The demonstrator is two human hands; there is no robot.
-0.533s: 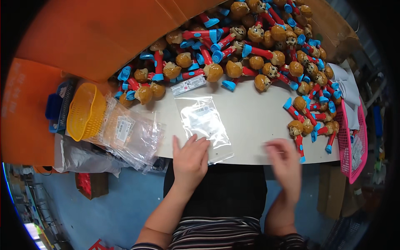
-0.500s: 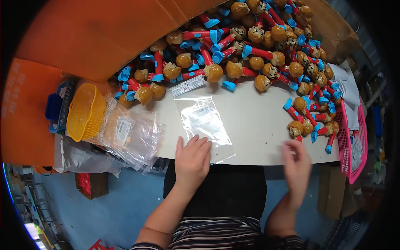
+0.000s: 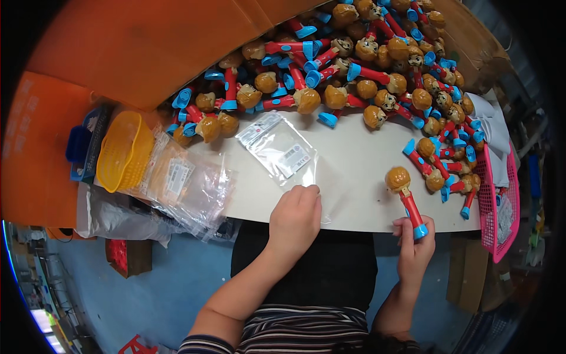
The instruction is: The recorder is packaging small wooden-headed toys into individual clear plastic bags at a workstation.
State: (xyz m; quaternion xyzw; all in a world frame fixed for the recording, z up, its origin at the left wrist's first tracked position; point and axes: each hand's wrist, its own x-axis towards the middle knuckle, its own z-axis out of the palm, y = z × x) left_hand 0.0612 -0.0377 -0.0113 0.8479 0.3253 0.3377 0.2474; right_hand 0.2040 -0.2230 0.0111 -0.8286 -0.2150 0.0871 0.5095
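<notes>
Right hand (image 3: 415,239) clasping figure (image 3: 408,203) by base (image 3: 420,230), left hand (image 3: 296,217) curled over bag (image 3: 283,150), grip unclear

Workshop, with heaped identical toy figures (image 3: 367,89) and stacked clear bags (image 3: 188,186)

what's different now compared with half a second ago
The right hand has taken hold of a red-and-blue figure by its blue end. The left hand has shifted rightward and up, at the lower part of the clear bag, which now lies differently. The yellow basket and pink basket stayed put.
</notes>
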